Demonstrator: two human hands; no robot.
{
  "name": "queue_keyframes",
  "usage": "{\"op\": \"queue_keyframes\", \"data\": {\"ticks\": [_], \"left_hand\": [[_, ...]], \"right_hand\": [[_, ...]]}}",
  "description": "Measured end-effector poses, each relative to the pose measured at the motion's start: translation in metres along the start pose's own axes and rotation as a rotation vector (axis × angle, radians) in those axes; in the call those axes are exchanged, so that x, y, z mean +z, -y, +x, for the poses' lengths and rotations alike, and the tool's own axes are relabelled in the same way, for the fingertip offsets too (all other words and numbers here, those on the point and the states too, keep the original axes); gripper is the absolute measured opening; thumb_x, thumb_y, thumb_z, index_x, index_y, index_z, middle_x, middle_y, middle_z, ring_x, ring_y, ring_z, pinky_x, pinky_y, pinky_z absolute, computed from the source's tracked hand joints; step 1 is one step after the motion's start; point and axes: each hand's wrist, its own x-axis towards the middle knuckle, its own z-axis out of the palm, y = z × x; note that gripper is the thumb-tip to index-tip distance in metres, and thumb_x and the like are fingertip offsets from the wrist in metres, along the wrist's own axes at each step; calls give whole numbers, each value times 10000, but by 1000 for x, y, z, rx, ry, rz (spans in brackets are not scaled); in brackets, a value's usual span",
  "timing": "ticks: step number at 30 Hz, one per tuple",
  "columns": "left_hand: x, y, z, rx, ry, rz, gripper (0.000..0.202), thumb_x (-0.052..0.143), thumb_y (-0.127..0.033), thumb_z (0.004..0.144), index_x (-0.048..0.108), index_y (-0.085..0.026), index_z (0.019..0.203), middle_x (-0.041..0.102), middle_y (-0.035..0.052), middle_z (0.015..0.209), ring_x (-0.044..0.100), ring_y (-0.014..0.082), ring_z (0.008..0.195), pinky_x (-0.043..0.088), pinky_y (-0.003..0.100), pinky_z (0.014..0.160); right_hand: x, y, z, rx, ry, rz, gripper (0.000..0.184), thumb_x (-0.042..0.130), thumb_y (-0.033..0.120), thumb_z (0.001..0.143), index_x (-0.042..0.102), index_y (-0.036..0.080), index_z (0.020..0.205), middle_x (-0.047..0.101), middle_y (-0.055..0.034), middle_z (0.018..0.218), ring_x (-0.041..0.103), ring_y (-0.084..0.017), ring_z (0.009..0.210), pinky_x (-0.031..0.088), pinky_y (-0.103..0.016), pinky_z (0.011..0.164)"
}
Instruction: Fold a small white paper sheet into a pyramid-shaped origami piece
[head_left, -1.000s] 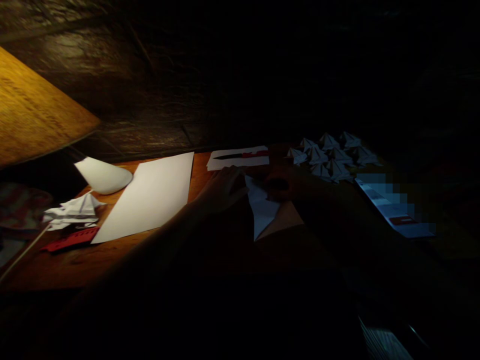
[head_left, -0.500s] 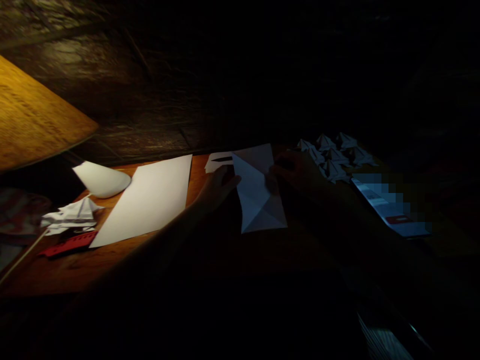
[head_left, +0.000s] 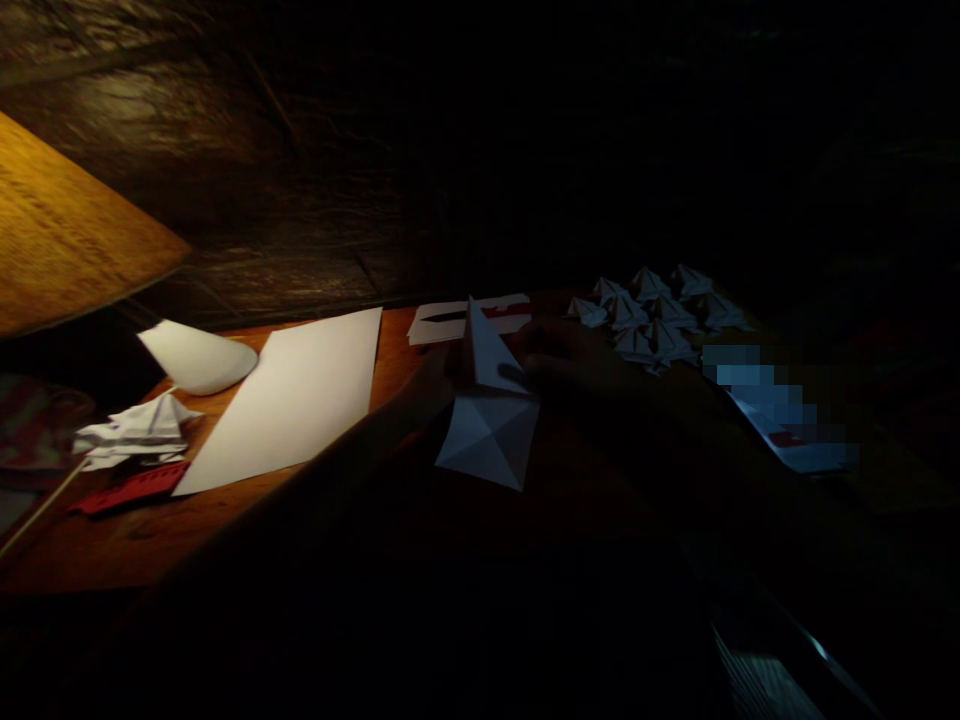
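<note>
Left hand and right hand hold the creased paper, its top peaking! Folded figures cluster off to the right.

At the far left, a broad amber panel juts before a dark, rough wall. A toothed red strip lies left on the brown wooden table, near a thin pale stick. Right, a flat bluish glowing rectangle with a red patch is partly pixelated.
</note>
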Motion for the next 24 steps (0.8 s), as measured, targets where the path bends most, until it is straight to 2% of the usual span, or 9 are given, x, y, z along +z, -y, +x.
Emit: {"op": "queue_keyframes", "data": {"ticks": [4, 7, 11, 14, 16, 18, 20, 22, 24], "left_hand": [[0, 3, 2, 38, 20, 120, 478, 798, -321, 673, 674, -155, 1103, 769, 120, 1036, 731, 314, 1000, 622, 446, 796], [-2, 5, 4, 95, 49, 183, 505, 765, -324, 700, 658, -149, 1162, 755, 125, 1091, 725, 303, 1026, 621, 430, 805], [-2, 5, 7, 127, 62, 248, 439, 732, -345, 729, 661, -150, 1116, 754, 109, 1057, 725, 270, 967, 616, 413, 793], [-1, 2, 6, 122, 73, 201, 389, 738, -362, 762, 674, -158, 1087, 765, 103, 1057, 728, 273, 982, 615, 430, 824], [0, 1, 5, 118, 80, 149, 367, 738, -385, 793, 679, -167, 1082, 770, 102, 1077, 731, 273, 990, 614, 438, 827], [0, 0, 4, 107, 71, 112, 351, 750, -388, 796, 681, -167, 1059, 772, 100, 1070, 734, 268, 968, 611, 437, 822], [-1, 0, 3, 97, 35, 83, 343, 767, -377, 777, 681, -159, 1028, 775, 98, 1036, 737, 260, 926, 608, 434, 815], [-2, 1, 2, 93, 4, 61, 349, 774, -371, 770, 686, -156, 1030, 778, 92, 1007, 740, 259, 911, 607, 427, 808], [-3, 2, 2, 98, -12, 49, 350, 775, -366, 777, 696, -153, 1043, 780, 85, 973, 743, 261, 911, 608, 415, 800]], "right_hand": [[6, 5, -3, -120, 84, -161, 722, 898, 527, 694, 579, 240, 1275, 710, -105, 1218, 692, -274, 1013, 567, -415, 820], [10, 10, -3, -168, 52, -325, 820, 910, 543, 681, 552, 216, 1343, 698, -146, 1245, 681, -314, 1044, 561, -445, 820], [13, 9, -1, -180, -3, -458, 679, 828, 509, 790, 577, 188, 1334, 713, -161, 1214, 676, -302, 987, 553, -431, 791], [10, 5, 0, -199, -48, -435, 626, 732, 463, 864, 562, 183, 1398, 726, -147, 1221, 683, -269, 936, 548, -401, 780], [6, 3, 2, -148, -97, -428, 523, 684, 439, 887, 628, 168, 1330, 750, -137, 1157, 688, -258, 887, 541, -380, 745], [0, 1, 5, -57, -157, -440, 403, 666, 413, 887, 707, 154, 1193, 771, -128, 1027, 679, -249, 811, 525, -361, 689], [-5, -2, 9, 3, -211, -416, 360, 678, 370, 860, 739, 145, 1134, 772, -110, 921, 663, -237, 754, 517, -352, 662], [-9, -6, 13, -14, -235, -308, 380, 709, 320, 808, 751, 151, 1146, 776, -86, 932, 677, -235, 793, 539, -363, 714], [-11, -12, 16, -60, -262, -151, 381, 741, 285, 762, 768, 160, 1121, 780, -83, 1026, 700, -246, 908, 557, -385, 811]]}}
